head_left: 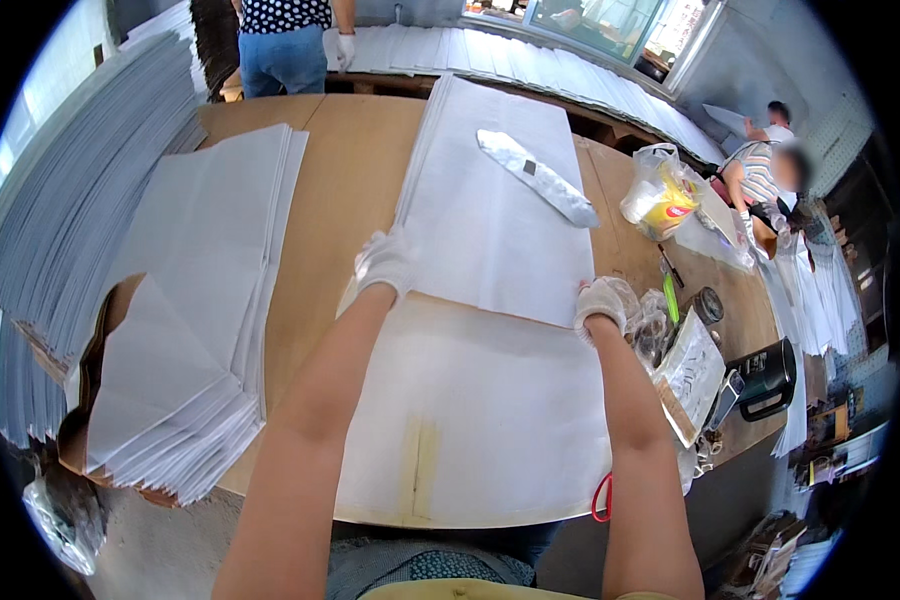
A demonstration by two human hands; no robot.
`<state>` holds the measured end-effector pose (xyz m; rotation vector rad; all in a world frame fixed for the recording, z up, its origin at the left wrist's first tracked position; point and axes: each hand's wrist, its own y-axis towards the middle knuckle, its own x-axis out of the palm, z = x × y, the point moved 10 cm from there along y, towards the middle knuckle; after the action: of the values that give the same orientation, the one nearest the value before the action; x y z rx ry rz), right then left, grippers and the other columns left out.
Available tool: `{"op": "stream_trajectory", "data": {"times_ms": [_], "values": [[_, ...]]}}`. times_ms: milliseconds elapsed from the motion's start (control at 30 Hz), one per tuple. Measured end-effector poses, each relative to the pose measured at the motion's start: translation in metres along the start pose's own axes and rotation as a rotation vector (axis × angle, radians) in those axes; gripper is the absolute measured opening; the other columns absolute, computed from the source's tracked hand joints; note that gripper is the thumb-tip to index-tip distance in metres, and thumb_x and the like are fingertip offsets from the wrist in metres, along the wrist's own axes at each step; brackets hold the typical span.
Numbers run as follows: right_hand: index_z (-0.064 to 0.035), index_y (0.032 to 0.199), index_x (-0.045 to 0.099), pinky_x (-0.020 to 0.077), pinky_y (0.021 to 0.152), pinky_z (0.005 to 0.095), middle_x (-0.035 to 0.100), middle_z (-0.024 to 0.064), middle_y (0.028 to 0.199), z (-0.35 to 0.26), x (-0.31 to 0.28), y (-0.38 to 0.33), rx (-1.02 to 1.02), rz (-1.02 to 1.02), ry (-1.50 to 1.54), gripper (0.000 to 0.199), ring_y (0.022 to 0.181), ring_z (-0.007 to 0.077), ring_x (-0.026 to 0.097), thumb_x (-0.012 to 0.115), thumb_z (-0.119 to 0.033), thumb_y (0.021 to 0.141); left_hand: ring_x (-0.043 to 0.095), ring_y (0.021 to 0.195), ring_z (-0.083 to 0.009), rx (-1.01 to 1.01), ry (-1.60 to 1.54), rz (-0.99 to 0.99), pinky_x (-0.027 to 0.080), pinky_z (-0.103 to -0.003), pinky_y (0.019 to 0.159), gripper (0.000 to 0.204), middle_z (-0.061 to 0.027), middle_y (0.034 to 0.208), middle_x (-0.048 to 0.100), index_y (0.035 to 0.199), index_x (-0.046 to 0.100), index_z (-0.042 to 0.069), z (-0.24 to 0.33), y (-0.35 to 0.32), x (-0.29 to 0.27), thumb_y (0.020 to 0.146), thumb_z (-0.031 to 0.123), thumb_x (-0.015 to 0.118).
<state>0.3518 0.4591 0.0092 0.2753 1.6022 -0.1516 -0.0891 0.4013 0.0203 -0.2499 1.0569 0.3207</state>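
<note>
A stack of large white paper sheets (480, 220) lies in front of me, its near edge over a white board (480, 400) with a yellowish tape strip. My left hand (382, 262), in a white knit glove, is closed on the stack's left edge close to the near corner. At the near right corner, my right hand (602, 303), gloved as well, grips the edge. Its fingertips are partly hidden. On top of the sheets rests a long silvery-white wrapped piece (537, 178) with a small dark patch.
Folded white sheets (200, 220) and a tall pile (80, 190) stand at left. To the right lie a plastic bag with a yellow pack (665, 195), a green cutter (670, 297), a dark mug (768, 380) and red-handled scissors (602, 497). Other people work at the back and right.
</note>
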Motion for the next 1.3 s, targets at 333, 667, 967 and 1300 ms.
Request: {"op": "stream_trajectory", "data": {"times_ms": [333, 667, 967, 1300], "values": [[-0.0035, 0.114, 0.073, 0.0524, 0.097, 0.0561, 0.072, 0.0305, 0.116, -0.029, -0.01, -0.139, -0.001, -0.189, 0.327, 0.053, 0.114, 0.0479, 0.067, 0.042, -0.046, 0.109, 0.066, 0.116, -0.0451, -0.115, -0.203, 0.117, 0.05, -0.053, 0.099, 0.053, -0.0258, 0.123, 0.07, 0.13, 0.063, 0.008, -0.076, -0.035, -0.037, 0.104, 0.049, 0.044], [-0.0053, 0.121, 0.059, 0.0507, 0.084, 0.0627, 0.072, 0.0282, 0.099, 0.086, -0.025, -0.379, 0.036, -0.497, 0.208, 0.048, 0.098, 0.0515, 0.068, 0.042, -0.049, 0.108, 0.071, 0.099, -0.0433, -0.323, -0.081, -0.238, 0.053, -0.052, 0.085, 0.049, -0.0222, 0.102, 0.074, 0.118, 0.067, 0.006, -0.181, -0.336, -0.044, 0.102, 0.051, 0.056], [-0.0061, 0.116, 0.059, 0.0511, 0.089, 0.0569, 0.071, 0.0238, 0.108, 0.061, -0.024, -0.32, -0.08, -0.294, 0.323, 0.036, 0.104, 0.0454, 0.068, 0.052, -0.04, 0.107, 0.06, 0.127, -0.0359, 0.076, -0.202, 0.036, 0.047, -0.044, 0.108, 0.063, -0.0244, 0.141, 0.059, 0.148, 0.053, -0.002, -0.144, -0.283, -0.042, 0.095, 0.028, 0.069], [-0.009, 0.153, 0.046, 0.0514, 0.095, 0.0558, 0.072, 0.0264, 0.115, 0.021, -0.01, -0.25, -0.081, -0.22, 0.357, 0.056, 0.108, 0.0458, 0.069, 0.05, -0.04, 0.106, 0.056, 0.133, -0.0421, 0.076, -0.26, 0.065, 0.043, -0.05, 0.112, 0.062, -0.0262, 0.15, 0.051, 0.156, 0.043, 0.005, -0.121, -0.236, -0.032, 0.1, 0.027, 0.059]]}}
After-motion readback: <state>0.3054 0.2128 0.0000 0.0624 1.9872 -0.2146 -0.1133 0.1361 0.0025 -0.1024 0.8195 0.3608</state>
